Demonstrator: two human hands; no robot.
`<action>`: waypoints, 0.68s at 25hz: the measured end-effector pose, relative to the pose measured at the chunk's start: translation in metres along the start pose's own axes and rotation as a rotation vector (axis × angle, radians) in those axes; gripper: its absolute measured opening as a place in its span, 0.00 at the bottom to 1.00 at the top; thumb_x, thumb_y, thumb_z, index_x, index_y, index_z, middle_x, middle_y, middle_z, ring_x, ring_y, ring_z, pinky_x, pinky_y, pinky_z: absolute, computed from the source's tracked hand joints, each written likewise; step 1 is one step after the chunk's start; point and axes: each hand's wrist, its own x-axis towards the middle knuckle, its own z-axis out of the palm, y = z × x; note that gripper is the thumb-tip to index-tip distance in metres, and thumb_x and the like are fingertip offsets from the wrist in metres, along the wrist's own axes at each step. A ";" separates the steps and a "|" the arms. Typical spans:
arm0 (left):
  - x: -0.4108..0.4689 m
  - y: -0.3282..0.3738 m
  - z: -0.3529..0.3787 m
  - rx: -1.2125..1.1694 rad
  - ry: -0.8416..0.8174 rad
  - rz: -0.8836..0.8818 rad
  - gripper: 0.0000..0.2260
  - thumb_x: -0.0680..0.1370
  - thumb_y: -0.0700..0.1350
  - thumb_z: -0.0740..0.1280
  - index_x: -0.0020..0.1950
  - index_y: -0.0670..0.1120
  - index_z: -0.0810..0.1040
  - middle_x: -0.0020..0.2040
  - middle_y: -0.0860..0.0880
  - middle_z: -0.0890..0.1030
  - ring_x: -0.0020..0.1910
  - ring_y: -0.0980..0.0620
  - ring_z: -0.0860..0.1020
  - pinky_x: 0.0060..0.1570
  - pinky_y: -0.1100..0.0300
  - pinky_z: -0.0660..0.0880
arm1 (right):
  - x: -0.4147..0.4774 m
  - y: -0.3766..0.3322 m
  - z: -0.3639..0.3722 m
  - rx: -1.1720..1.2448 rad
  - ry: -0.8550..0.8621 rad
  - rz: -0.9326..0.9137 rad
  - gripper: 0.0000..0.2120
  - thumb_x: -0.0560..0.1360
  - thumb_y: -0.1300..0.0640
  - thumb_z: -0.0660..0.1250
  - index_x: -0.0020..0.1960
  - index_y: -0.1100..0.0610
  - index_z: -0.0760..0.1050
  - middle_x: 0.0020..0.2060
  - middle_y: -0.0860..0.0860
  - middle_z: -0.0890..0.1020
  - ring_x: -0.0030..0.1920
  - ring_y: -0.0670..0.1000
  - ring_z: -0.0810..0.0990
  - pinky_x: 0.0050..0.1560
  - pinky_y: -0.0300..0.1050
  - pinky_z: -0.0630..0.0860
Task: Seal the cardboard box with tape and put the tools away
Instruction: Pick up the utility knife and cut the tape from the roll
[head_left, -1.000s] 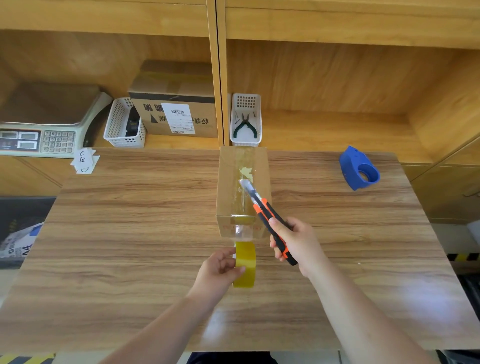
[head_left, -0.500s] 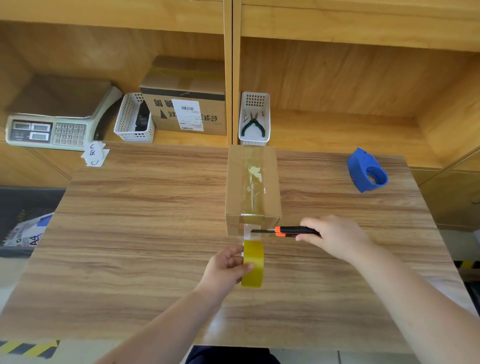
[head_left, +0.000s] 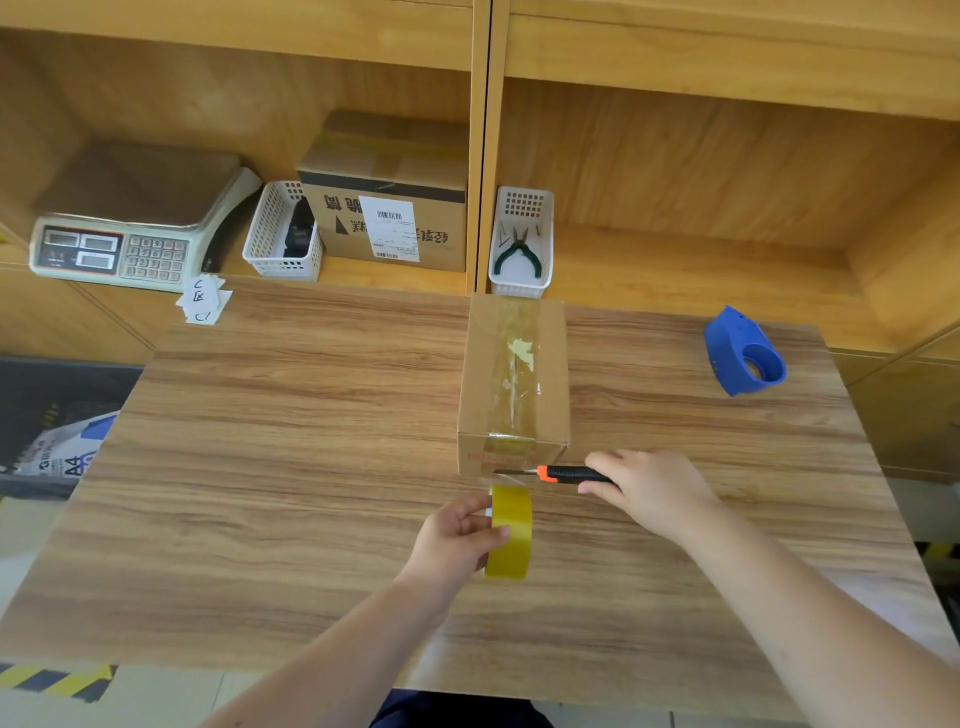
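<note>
Knife (head_left: 558, 473) still gripped by right hand (head_left: 647, 491), blade unmoved at box (head_left: 513, 384) front, left hand (head_left: 457, 535) still clasping tape roll (head_left: 510, 531)

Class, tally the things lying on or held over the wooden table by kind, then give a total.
Cardboard box: 1
Yellow tape roll: 1
Utility knife: 1
Blue tape dispenser: 1
Paper slips: 1 small pile
Total: 5

box (head_left: 512, 384) mid-table (head_left: 291, 415), tape roll (head_left: 510, 532) before it, dispenser (head_left: 743, 353) far right
</note>
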 end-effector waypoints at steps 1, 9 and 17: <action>0.000 0.001 0.000 -0.005 0.002 -0.004 0.16 0.73 0.34 0.72 0.59 0.47 0.79 0.43 0.46 0.86 0.39 0.52 0.84 0.38 0.61 0.76 | 0.003 -0.004 0.003 0.000 0.014 -0.006 0.19 0.79 0.37 0.52 0.55 0.50 0.72 0.42 0.47 0.80 0.38 0.53 0.78 0.30 0.44 0.64; 0.000 0.001 0.000 -0.011 0.019 -0.020 0.15 0.73 0.33 0.71 0.58 0.45 0.80 0.41 0.47 0.85 0.40 0.50 0.84 0.41 0.58 0.78 | -0.001 0.007 0.017 -0.070 0.194 -0.060 0.17 0.75 0.38 0.60 0.41 0.51 0.75 0.27 0.47 0.76 0.23 0.52 0.75 0.20 0.38 0.60; 0.005 -0.002 -0.001 0.020 0.031 -0.015 0.16 0.73 0.33 0.72 0.58 0.45 0.80 0.42 0.46 0.86 0.43 0.47 0.83 0.49 0.50 0.76 | 0.007 -0.010 0.034 -0.082 0.224 -0.086 0.15 0.75 0.40 0.63 0.41 0.52 0.74 0.26 0.47 0.76 0.21 0.51 0.69 0.23 0.35 0.47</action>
